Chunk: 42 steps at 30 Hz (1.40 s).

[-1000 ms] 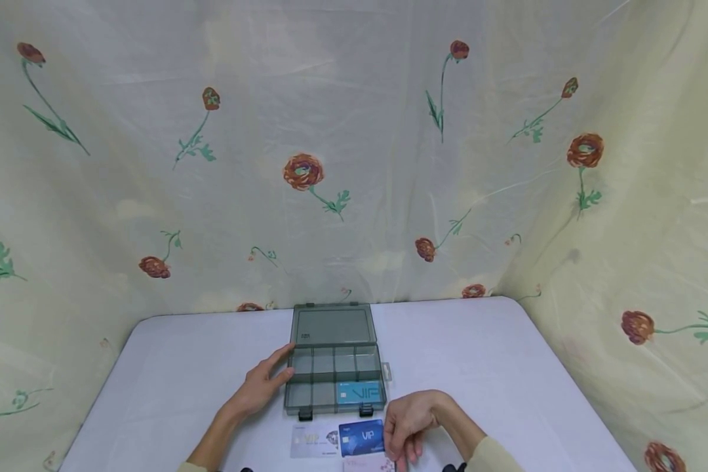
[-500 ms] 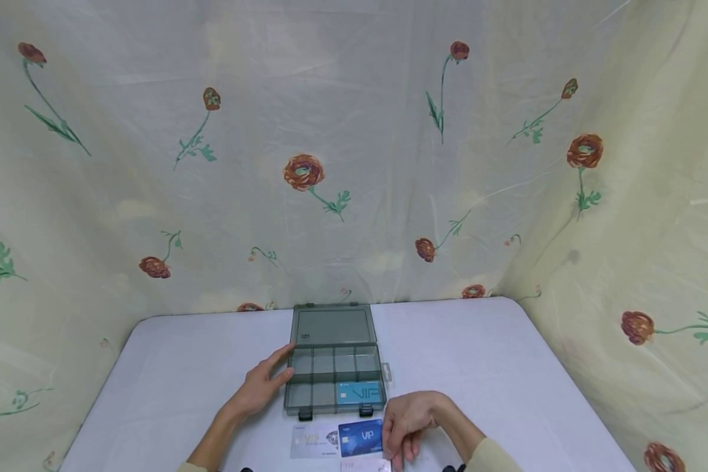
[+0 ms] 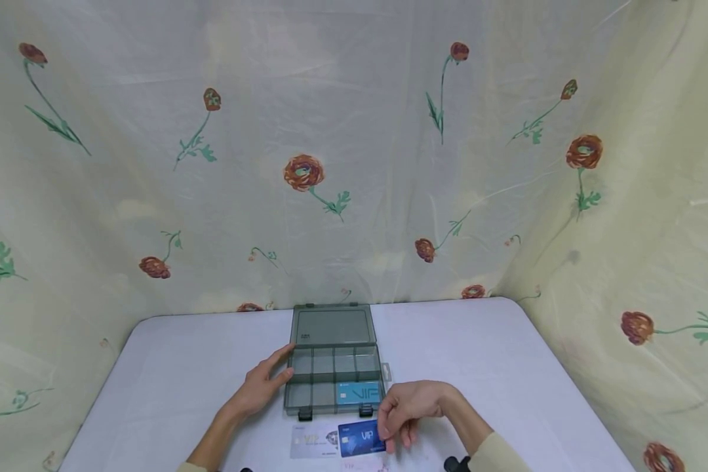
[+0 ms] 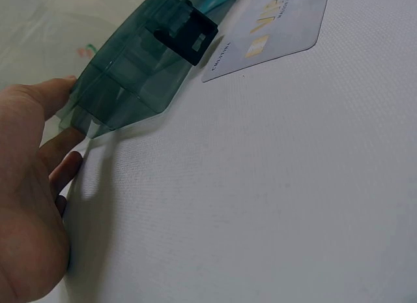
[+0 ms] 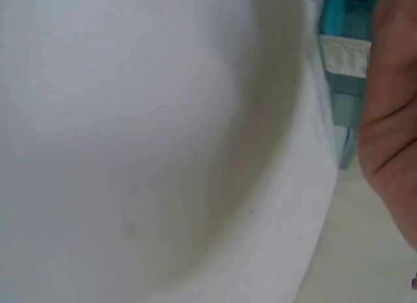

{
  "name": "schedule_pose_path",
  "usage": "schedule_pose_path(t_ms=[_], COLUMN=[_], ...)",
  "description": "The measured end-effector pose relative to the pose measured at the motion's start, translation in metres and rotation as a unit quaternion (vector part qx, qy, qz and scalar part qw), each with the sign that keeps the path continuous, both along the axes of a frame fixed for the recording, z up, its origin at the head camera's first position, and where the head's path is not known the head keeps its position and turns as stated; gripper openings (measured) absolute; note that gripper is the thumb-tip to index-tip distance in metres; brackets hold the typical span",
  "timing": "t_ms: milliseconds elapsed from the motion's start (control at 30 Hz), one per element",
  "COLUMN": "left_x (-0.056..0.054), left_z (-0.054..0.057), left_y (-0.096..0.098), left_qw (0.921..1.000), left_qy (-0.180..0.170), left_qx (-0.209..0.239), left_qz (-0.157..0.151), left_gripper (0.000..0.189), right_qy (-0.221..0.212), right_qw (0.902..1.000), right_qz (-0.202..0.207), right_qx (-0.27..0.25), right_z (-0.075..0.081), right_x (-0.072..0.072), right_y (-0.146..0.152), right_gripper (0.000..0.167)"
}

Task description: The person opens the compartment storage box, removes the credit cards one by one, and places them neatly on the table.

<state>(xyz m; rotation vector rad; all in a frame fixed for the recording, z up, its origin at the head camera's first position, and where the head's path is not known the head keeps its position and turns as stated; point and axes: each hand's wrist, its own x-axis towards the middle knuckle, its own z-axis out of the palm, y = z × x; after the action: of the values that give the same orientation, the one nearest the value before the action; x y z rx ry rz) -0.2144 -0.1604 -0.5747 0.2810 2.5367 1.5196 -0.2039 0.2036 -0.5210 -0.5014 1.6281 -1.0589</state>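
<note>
A translucent grey-green divided box (image 3: 333, 311) stands open on the table, a light-blue VIP card (image 3: 357, 393) lying in its front right compartment. My left hand (image 3: 259, 387) rests against the box's left side, fingers extended; the left wrist view shows its fingertips (image 4: 65, 140) on the box corner. In front of the box, my right hand (image 3: 410, 410) pinches the right edge of a dark-blue VIP card (image 3: 356, 438). Left of this card lies a silver-white VIP card (image 3: 313, 440). A pale pink card (image 3: 360, 465) is partly cut off at the lower frame edge.
Two black latches (image 3: 305, 413) project from the box's front edge, and its lid lies back behind it. The white-covered table (image 3: 478, 367) extends on both sides. A floral curtain (image 3: 354, 249) hangs close behind the table.
The pink card has slid slightly left and towards the person. My right hand has moved from that card up to the dark-blue card's right edge. The left hand stays put.
</note>
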Motion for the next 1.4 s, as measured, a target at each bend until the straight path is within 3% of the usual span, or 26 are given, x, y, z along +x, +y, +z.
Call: schedule_pose_path(t_ms=[100, 167, 233, 333, 400, 467, 533, 700, 1033, 1400], left_x=[0.0, 0.0, 0.0, -0.001, -0.001, -0.001, -0.001, 0.0, 0.001, 0.001], left_z=[0.0, 0.0, 0.0, -0.001, -0.001, -0.002, -0.003, -0.003, 0.0, 0.002], left_y=[0.0, 0.0, 0.0, 0.0, 0.0, 0.0, 0.0, -0.001, -0.001, 0.0], left_qw=[1.0, 1.0, 1.0, 1.0, 1.0, 1.0, 1.0, 1.0, 0.9998, 0.9999], left_qy=[0.0, -0.001, -0.001, -0.003, -0.005, -0.006, -0.006, -0.004, 0.014, 0.012], left_qx=[-0.001, 0.0, 0.0, 0.001, 0.001, -0.001, -0.001, -0.002, -0.006, -0.004], left_qz=[0.0, -0.001, -0.002, -0.004, -0.004, -0.003, -0.003, -0.004, -0.01, -0.009], left_gripper=[0.057, 0.057, 0.058, 0.058, 0.058, 0.058, 0.058, 0.058, 0.058, 0.057], right_qy=[0.031, 0.077, 0.147, 0.258, 0.311, 0.333, 0.333, 0.307, 0.288, 0.285], right_qw=[0.9969, 0.9887, 0.9727, 0.9372, 0.9164, 0.907, 0.9071, 0.918, 0.9189, 0.924], right_qz=[-0.042, -0.091, -0.145, -0.213, -0.241, -0.253, -0.256, -0.251, -0.269, -0.255], right_qx=[-0.059, -0.09, -0.106, -0.097, -0.073, -0.047, -0.02, 0.015, 0.017, 0.001], right_z=[0.008, 0.012, 0.014, 0.011, 0.005, -0.003, -0.011, -0.027, -0.033, -0.035], right_x=[-0.009, -0.016, -0.021, -0.027, -0.029, -0.031, -0.032, -0.03, -0.03, -0.034], right_y=[0.004, 0.006, 0.006, 0.005, 0.004, 0.003, 0.003, 0.003, 0.001, 0.003], right_gripper=[0.019, 0.028, 0.033, 0.039, 0.047, 0.058, 0.068, 0.084, 0.086, 0.086])
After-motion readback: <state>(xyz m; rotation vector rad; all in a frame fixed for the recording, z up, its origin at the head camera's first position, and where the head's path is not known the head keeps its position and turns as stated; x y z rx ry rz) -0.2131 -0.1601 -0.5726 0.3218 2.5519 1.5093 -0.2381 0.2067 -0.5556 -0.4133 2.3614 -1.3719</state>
